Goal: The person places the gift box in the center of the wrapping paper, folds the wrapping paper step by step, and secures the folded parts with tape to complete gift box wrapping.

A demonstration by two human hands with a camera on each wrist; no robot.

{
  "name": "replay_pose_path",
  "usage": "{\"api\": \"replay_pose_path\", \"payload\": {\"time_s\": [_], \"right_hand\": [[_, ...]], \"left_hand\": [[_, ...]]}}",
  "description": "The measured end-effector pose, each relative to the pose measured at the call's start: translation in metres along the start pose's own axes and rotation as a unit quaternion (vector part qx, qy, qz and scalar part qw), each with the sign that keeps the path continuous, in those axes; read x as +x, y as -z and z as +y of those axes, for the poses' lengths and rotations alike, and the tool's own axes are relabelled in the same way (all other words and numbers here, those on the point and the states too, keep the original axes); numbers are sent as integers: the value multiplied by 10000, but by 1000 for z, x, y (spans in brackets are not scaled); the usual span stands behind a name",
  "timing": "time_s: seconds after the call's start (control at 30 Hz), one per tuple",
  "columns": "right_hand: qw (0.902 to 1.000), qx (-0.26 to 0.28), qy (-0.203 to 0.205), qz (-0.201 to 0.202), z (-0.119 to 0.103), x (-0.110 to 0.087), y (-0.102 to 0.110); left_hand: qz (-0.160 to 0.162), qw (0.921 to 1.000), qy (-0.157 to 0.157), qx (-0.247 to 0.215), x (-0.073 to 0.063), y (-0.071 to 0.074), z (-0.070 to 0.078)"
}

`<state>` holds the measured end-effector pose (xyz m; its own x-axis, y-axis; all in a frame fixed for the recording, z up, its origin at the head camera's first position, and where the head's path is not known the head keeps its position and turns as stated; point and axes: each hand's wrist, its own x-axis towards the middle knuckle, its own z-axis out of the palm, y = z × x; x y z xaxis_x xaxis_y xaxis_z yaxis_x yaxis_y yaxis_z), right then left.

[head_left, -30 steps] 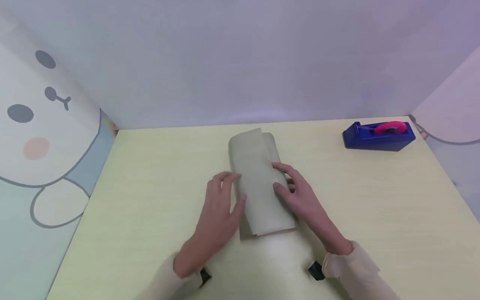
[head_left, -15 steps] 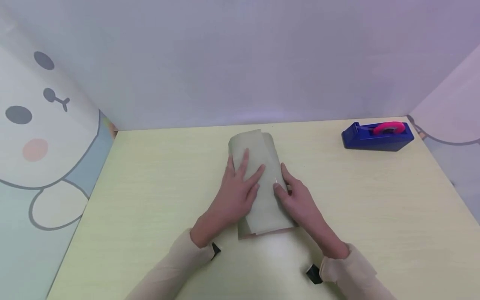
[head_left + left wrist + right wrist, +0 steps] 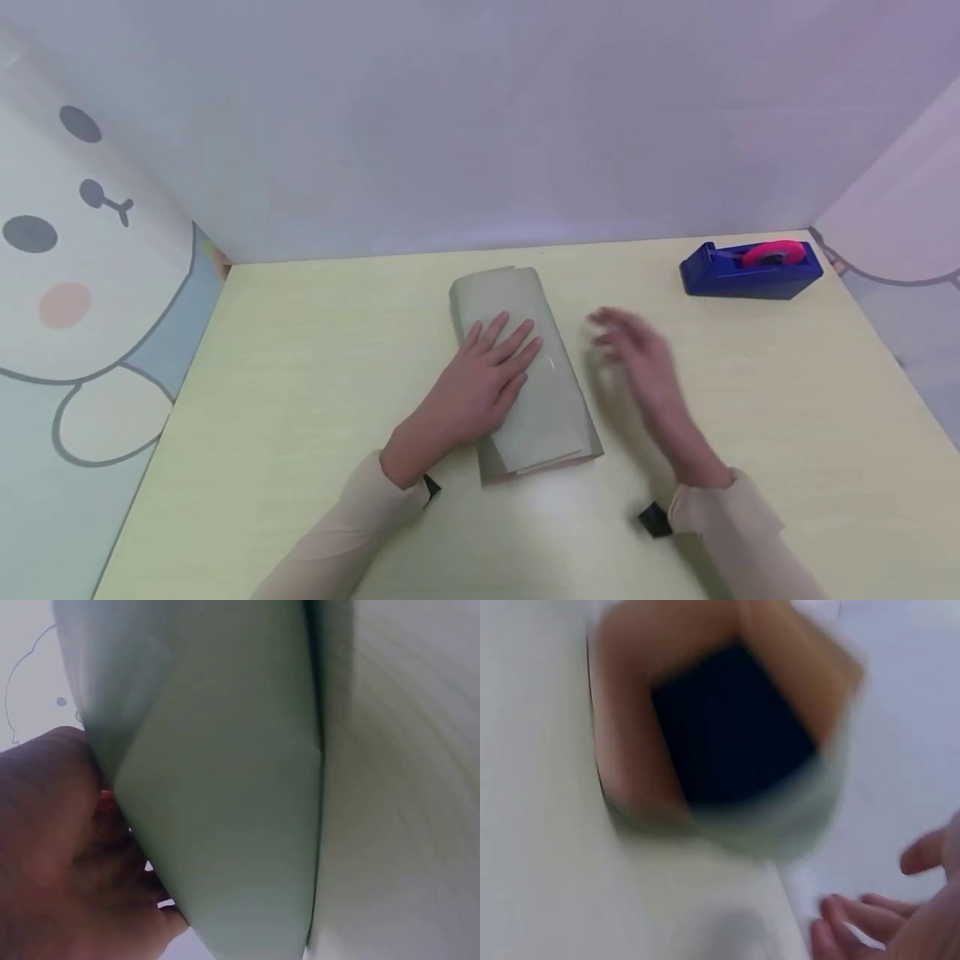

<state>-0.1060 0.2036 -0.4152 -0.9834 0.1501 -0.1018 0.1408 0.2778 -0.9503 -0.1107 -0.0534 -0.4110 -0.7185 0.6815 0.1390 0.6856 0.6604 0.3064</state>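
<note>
A grey-green paper wrap (image 3: pixel 555 408) lies on the table, folded round something, its overlapping edge on top. My left hand (image 3: pixel 480 387) rests flat on it with fingers spread, and the left wrist view shows the wrap's smooth side (image 3: pixel 225 787) close beside that hand. In the right wrist view, blurred, the wrap's open end shows a brownish inner side round a dark blue block (image 3: pixel 735 727). My right hand (image 3: pixel 648 371) is off the paper, just right of it above the table, blurred, its fingers loosely bent and holding nothing.
A blue tape dispenser (image 3: pixel 750 279) with a pink-red roll core (image 3: pixel 776 247) stands at the table's back right. Behind the pale wooden table (image 3: pixel 315 333) rises a light wall, with a cartoon animal print on the left side.
My left hand moved from the wrap's left edge onto its top and pressed it. My right hand let go of the right edge and drew away rightward. The wrap's loose overlap now lies flatter.
</note>
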Motion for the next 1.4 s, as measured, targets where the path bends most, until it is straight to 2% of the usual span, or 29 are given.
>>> {"api": "replay_pose_path", "payload": {"time_s": [0.03, 0.1, 0.17, 0.3, 0.47, 0.6, 0.73, 0.93, 1.0, 1.1, 1.23, 1.33, 1.4], "right_hand": [[9979, 87, 48, 647, 5, 11, 12], [9846, -152, -37, 1743, 13, 34, 37], [9707, -526, -386, 2314, 22, 56, 59], [9523, -1485, -802, 2542, 34, 86, 84], [9383, -1910, -810, 2768, 36, 104, 97], [9414, -2051, -801, 2556, 34, 107, 104], [9521, -2016, -700, 2189, 33, 100, 107], [9705, -2038, -8, 1286, 33, 77, 111], [9722, -2161, 163, 885, 34, 69, 115], [9668, -2526, 278, 280, 34, 60, 122], [9496, -3085, 411, -377, 33, 52, 135], [9420, -3232, 443, -789, 31, 51, 148], [9388, -3242, 317, -1120, 30, 51, 157]], "left_hand": [[12, 10000, -10, 24, 0, 0, 0], [17, 10000, -10, 71, 0, 1, 1], [35, 9999, -13, 126, 0, 1, 2], [47, 9998, -26, 180, 1, 1, 2], [-12, 9999, -23, 120, 3, -3, 3], [-27, 9999, -17, 153, 5, -3, 5], [-52, 9995, -4, 309, 6, -3, 4], [-79, 9994, 20, 322, 8, -5, 3], [-77, 9995, 23, 291, 8, -6, 4], [-60, 9996, 20, 287, 8, -6, 4], [-21, 9995, 20, 315, 9, -6, 4], [-5, 9996, 28, 289, 9, -7, 4], [-2, 9996, 31, 274, 8, -7, 4]]}}
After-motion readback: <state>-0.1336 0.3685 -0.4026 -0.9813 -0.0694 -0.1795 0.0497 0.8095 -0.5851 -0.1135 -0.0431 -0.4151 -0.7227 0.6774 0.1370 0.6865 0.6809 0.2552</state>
